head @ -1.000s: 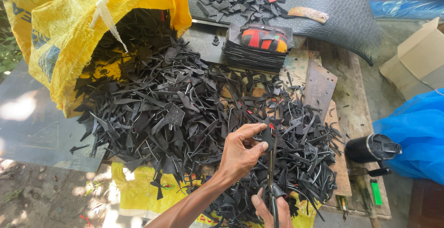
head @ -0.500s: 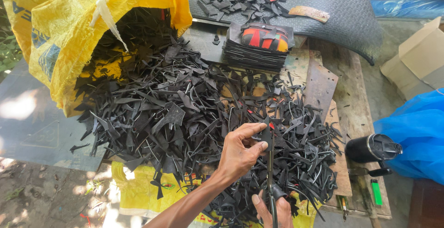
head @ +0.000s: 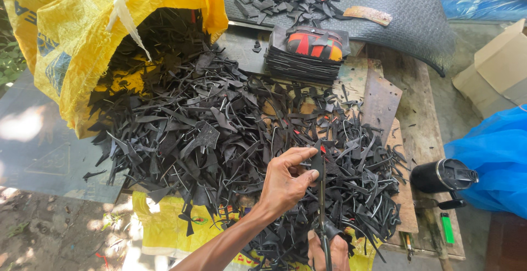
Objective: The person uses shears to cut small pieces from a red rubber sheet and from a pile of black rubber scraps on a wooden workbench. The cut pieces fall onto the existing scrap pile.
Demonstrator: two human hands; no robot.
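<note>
Left hand (head: pixel 285 183) pinches a black scrap (head: pixel 317 162) over the scrap pile (head: pixel 219 133), near the bench's (head: pixel 422 112) front edge. Right hand (head: pixel 328 252), at the bottom edge, is closed on scissors (head: pixel 322 205), blades at the scrap. Yellow sack (head: pixel 71 35) spills scraps at the left.

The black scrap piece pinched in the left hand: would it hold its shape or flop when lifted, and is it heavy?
The black scrap piece probably bends yet springs back: strips in the black scrap pile curl in loops rather than lying limp. It looks light, since the left hand holds it with just fingertips. Its matte surface suggests decent grip, not slippery.
</note>
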